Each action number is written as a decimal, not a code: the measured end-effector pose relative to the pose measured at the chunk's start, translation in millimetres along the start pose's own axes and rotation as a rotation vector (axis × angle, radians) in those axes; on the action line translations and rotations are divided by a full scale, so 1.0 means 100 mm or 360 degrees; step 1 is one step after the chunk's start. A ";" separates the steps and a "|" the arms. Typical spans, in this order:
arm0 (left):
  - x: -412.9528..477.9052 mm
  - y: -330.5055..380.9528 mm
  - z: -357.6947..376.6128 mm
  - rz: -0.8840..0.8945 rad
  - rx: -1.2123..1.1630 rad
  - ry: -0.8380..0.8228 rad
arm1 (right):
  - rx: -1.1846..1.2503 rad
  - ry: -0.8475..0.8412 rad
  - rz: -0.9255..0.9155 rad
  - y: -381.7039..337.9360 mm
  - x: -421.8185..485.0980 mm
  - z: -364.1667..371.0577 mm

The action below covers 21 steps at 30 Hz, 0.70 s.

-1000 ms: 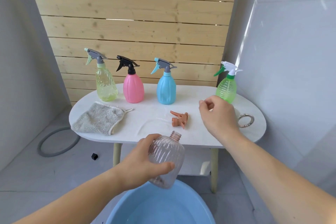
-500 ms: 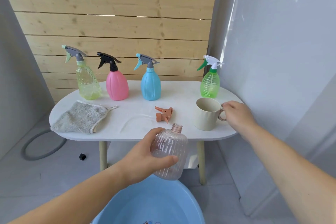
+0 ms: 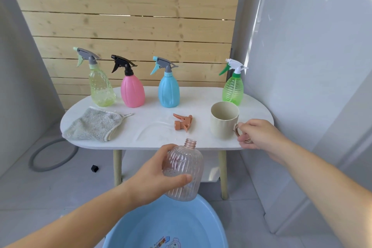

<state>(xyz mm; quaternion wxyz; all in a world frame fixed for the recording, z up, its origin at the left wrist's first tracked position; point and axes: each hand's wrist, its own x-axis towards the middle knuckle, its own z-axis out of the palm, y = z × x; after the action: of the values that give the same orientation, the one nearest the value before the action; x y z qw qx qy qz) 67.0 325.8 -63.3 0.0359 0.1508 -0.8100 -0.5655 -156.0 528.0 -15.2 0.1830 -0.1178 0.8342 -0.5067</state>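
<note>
Left hand (image 3: 155,175) grips the open bottle (image 3: 183,169) upright over the basin (image 3: 209,223), in front of the table (image 3: 201,143). Right hand (image 3: 257,135) pinches the cup (image 3: 224,121) handle. Sprayer (image 3: 183,123) lies between the cloth (image 3: 92,125) and the cup.

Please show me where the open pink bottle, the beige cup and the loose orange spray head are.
open pink bottle (image 3: 187,162), head view, on its ribbed body
beige cup (image 3: 222,127), head view, on its outer wall
orange spray head (image 3: 184,122), head view, on its middle
</note>
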 end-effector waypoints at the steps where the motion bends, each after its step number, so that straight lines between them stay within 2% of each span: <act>1: -0.03 -0.01 -0.02 0.0001 0.0014 0.0004 | 0.0074 -0.0055 0.0002 -0.04 -0.08 0.03; 6: -0.23 -0.19 -0.21 -0.0046 0.0117 0.0034 | 0.0294 -0.0416 0.0012 -0.12 -0.48 0.32; 10: -0.43 -0.43 -0.37 -0.0170 0.0211 0.0019 | 0.0226 -0.0552 0.0021 0.02 -0.62 0.62; 15: -0.60 -0.93 -0.40 -0.0415 0.0394 -0.0035 | -0.0091 -0.0645 0.0112 0.48 -0.54 1.11; 21: -0.67 -1.59 -0.17 -0.0703 0.0325 -0.0051 | -0.0659 -0.0809 0.0110 1.25 -0.38 1.62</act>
<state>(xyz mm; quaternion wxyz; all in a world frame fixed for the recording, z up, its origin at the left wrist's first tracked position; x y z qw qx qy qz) 167.0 278.9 -197.0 -0.1168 0.3181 -0.8109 -0.4772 -54.0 470.3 -187.3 0.3746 -0.2469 0.8506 -0.2741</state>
